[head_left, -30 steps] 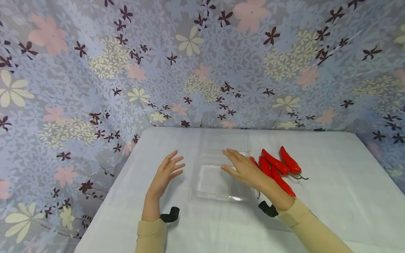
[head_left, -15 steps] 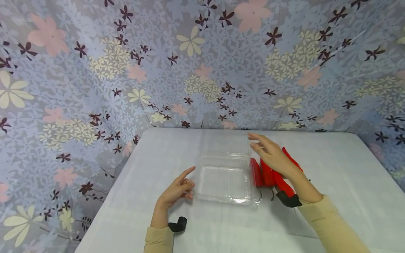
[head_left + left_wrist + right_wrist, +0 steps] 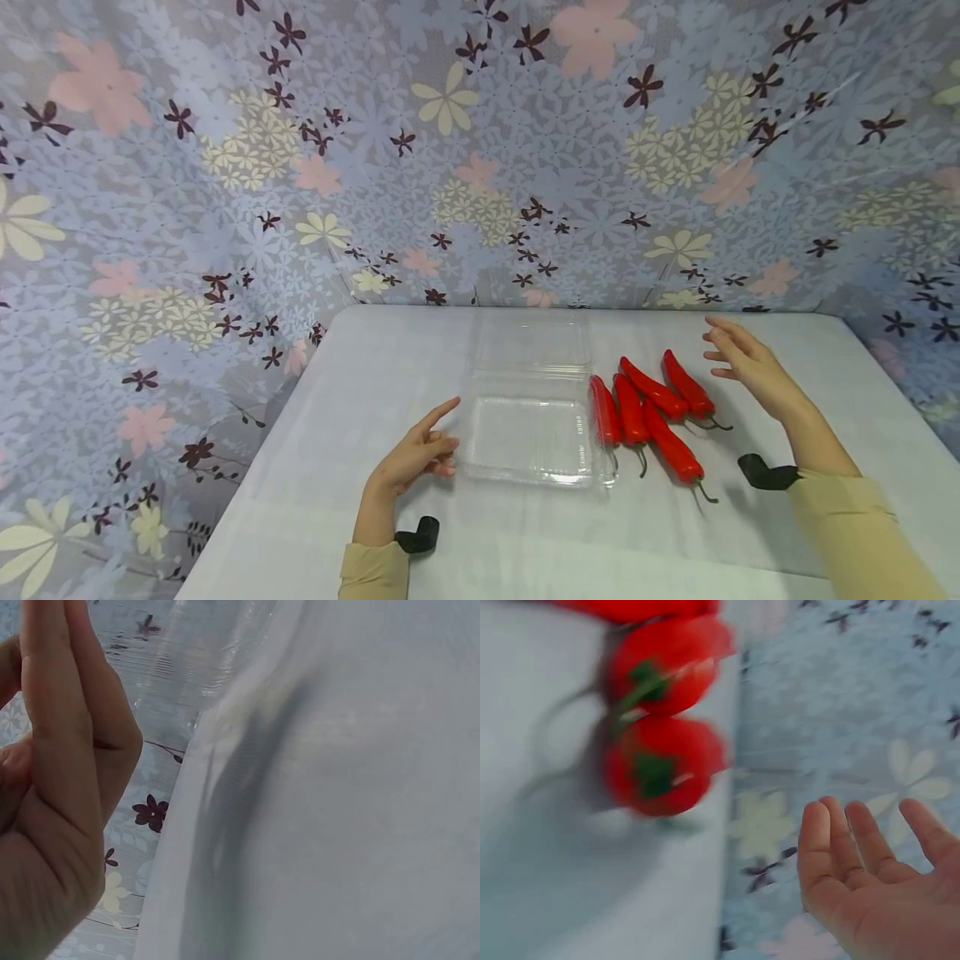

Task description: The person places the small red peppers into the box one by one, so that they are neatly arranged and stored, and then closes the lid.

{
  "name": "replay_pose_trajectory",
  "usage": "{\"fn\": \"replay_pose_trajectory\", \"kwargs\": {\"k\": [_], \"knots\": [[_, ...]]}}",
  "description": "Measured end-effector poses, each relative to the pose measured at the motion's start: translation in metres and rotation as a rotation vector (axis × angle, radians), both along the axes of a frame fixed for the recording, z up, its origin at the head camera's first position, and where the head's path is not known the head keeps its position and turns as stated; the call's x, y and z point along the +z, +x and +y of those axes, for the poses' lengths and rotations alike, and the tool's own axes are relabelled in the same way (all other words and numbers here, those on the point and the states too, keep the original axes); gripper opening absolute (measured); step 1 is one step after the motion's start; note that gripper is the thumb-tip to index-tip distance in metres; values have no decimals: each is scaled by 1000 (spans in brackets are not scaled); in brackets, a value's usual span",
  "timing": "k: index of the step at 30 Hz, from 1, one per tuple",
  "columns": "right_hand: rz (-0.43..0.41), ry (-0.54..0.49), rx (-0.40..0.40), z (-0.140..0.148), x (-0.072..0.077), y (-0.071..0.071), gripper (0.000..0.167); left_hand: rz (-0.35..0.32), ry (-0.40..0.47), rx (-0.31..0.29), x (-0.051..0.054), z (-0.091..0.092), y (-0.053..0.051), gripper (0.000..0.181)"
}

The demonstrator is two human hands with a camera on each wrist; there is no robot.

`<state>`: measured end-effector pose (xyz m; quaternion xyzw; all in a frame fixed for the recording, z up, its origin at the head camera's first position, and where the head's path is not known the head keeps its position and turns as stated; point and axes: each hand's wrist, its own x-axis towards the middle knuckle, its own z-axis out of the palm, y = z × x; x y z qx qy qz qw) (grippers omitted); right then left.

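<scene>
A clear plastic clamshell box [image 3: 528, 442] lies on the white table with its lid [image 3: 532, 343] folded back behind it. Several red chili peppers [image 3: 671, 446] with green stems lie to its right, the leftmost against the box's right rim. Close to the box's left rim is my left hand [image 3: 412, 458], index finger extended and other fingers bent; whether it touches the plastic I cannot tell. My right hand [image 3: 753, 371] hovers right of the peppers, holding nothing, fingers slightly bent. In the right wrist view, that hand [image 3: 870, 885] is apart from the blurred pepper ends [image 3: 660, 765].
The white-covered table [image 3: 360, 358] ends at the back against a hanging flowered cloth [image 3: 480, 167], which also shows at both sides. Each wrist wears a small black mount [image 3: 418, 535].
My right hand has swept from above the box, over the peppers, to their right side. Earlier, my left hand moved right to the box's left rim and bent its fingers. The peppers stay put.
</scene>
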<state>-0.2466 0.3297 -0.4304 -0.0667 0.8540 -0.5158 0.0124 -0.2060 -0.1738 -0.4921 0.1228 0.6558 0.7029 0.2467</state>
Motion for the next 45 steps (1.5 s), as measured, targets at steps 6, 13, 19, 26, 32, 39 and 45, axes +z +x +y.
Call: {"fn": "replay_pose_trajectory", "kwargs": {"k": [6, 13, 19, 26, 32, 39, 45], "knots": [[-170, -18, 56, 11, -29, -1, 70, 14, 5, -10, 1, -2, -1, 69], [-266, 71, 53, 6, -52, -1, 71, -1, -5, -9, -1, -1, -1, 70], [-272, 169, 23, -1, -59, -1, 73, 2, -2, -3, -2, -1, 0, 70], [-304, 257, -26, -5, -59, -2, 81, 4, -5, 5, -2, -1, 1, 71], [-325, 294, -73, -6, -57, -1, 84, 5, -3, 7, -1, 0, 0, 70], [-280, 177, -116, -1, -51, -2, 82, -7, 9, 10, -2, 0, 0, 70], [-177, 75, -117, -7, -24, -8, 78, -16, 12, 16, -1, -1, 0, 72]]}}
